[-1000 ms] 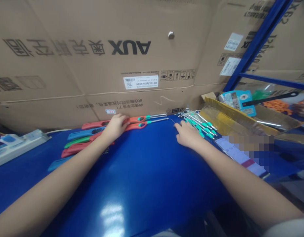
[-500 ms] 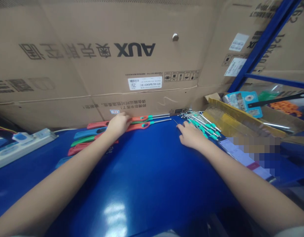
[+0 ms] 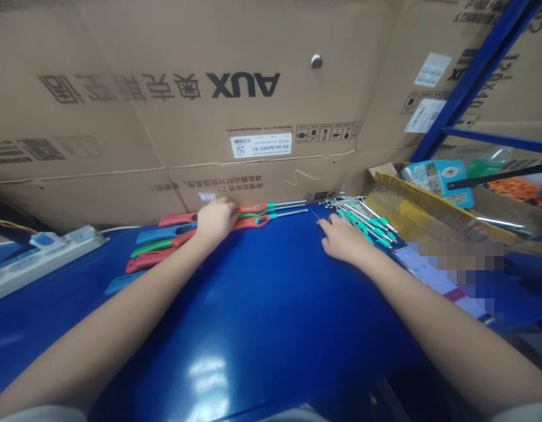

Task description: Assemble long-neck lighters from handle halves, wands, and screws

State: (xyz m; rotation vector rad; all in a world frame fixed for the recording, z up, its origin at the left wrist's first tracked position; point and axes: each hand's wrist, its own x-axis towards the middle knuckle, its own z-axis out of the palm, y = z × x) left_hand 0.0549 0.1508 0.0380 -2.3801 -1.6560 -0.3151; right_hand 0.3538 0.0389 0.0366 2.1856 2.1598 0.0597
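Several long-neck lighters [image 3: 257,221] with red, blue and green handles lie in a row on the blue tabletop against the cardboard. My left hand [image 3: 217,221] is closed over the orange-red lighters; its fingertips are mostly hidden behind the hand. Metal tubes with teal collars extend from these lighters to the right. My right hand [image 3: 344,239] has its fingers bent together, with a thin dark metal piece [image 3: 315,215] sticking out past the fingertips. Beside that hand lies a heap of metal tubes with teal-green parts [image 3: 376,223].
A cardboard wall [image 3: 174,135] stands behind the table [image 3: 262,316]. At the left is a white power strip [image 3: 46,255]. A phone [image 3: 433,281] lies by my right forearm. Farther right are a taped carton [image 3: 433,211] and a blue metal frame [image 3: 468,88].
The whole view has shifted slightly, so everything sits a little farther right. Both hands keep nearly the same places and finger shapes.
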